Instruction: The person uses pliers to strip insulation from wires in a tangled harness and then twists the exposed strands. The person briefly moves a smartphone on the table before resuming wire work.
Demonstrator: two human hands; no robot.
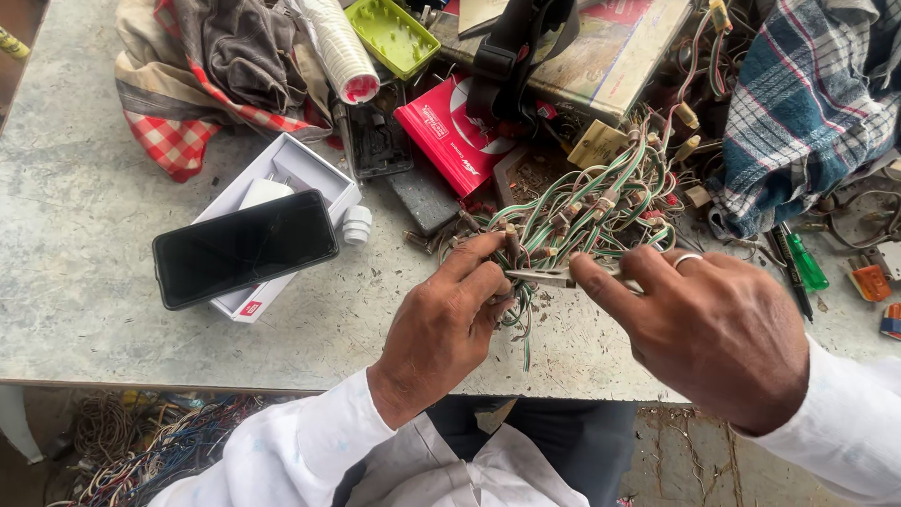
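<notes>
My left hand pinches a strand of the green, white and red wire bundle that lies tangled at the middle of the grey table. My right hand, with a ring on one finger, grips a thin metal tool whose tip points left toward the left fingers. The tool's handle is hidden under my right hand. Both hands hover just above the table's near edge, almost touching each other.
A black phone rests on an open white box at the left. Behind lie a red box, a green tray, checked cloths, a green screwdriver and loose wires on the floor.
</notes>
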